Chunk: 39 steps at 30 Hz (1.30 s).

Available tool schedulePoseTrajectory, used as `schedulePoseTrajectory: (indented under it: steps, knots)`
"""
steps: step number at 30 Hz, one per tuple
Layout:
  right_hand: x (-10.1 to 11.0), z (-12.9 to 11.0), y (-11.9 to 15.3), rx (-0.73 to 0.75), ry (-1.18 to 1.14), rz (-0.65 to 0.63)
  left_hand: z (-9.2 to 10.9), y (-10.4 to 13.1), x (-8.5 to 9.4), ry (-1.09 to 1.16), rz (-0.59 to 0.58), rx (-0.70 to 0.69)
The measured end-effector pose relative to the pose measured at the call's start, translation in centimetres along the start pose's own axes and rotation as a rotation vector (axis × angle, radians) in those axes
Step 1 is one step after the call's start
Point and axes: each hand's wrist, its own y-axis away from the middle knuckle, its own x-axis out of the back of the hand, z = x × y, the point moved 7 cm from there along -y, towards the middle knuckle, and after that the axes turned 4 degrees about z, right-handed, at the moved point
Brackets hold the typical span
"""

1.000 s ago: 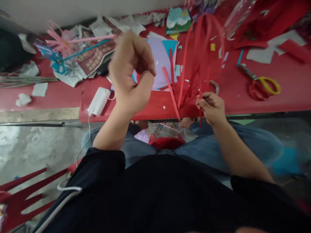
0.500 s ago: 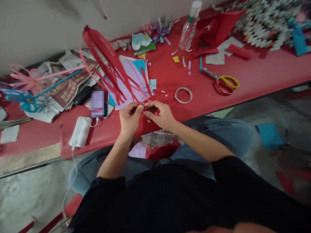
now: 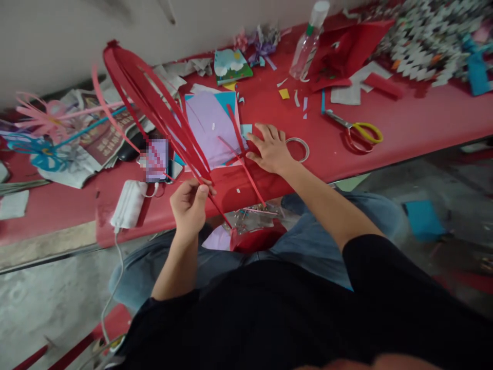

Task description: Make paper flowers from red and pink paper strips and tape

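Observation:
My left hand [image 3: 189, 206] is closed, thumb pressed to the fingers, on a bundle of red paper strips [image 3: 154, 97]. The strips rise in long loops to a gathered top at the upper left, and one loose end trails below my hand. My right hand [image 3: 270, 149] is open, fingers spread over the red tabletop, just left of a roll of tape [image 3: 304, 145]. By its fingertips lie loose red strips [image 3: 251, 177]. Behind them is a stack of coloured sheets with a lilac sheet [image 3: 206, 121] on top. Part of the tape roll is hidden by my right hand.
Scissors [image 3: 364, 134] with yellow and red handles lie at the right, below a clear bottle [image 3: 307, 49]. At the left are a phone [image 3: 156, 159], a white power bank [image 3: 129, 203] with a cable, newspaper [image 3: 102, 136] and paper flowers [image 3: 46, 149]. Folded paper pieces [image 3: 419, 43] fill the far right.
My hands were together at the strips. My left hand has moved left and down with the bundle; my right hand has let go, moved right and spread its fingers.

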Motion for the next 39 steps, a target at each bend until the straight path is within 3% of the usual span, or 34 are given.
schedulePoseTrajectory:
  steps: [4, 11, 19, 29, 34, 39]
  knots:
    - [-0.7, 0.5, -1.5, 0.026, 0.049, -0.055, 0.2, 0.7, 0.1, 0.050, -0.031, 0.021]
    - [1.2, 4.1, 0.4, -0.136, 0.112, 0.057, 0.0, 1.3, 1.2, 0.027, -0.022, 0.024]
    - [1.9, 3.7, 1.9, -0.091, 0.170, 0.048, -0.5, 1.8, 0.4, 0.044, -0.106, 0.034]
    - [3.6, 6.2, 9.8, -0.160, 0.172, 0.055, -4.6, 1.2, -1.3, 0.106, -0.053, 0.085]
    - [3.7, 5.2, 10.3, -0.099, 0.155, 0.003, -7.7, 0.5, -2.7, 0.214, -0.074, 0.139]
    - [3.3, 3.2, 9.9, 0.031, 0.107, -0.060, -9.8, 0.0, -2.8, 0.289, -0.071, 0.168]
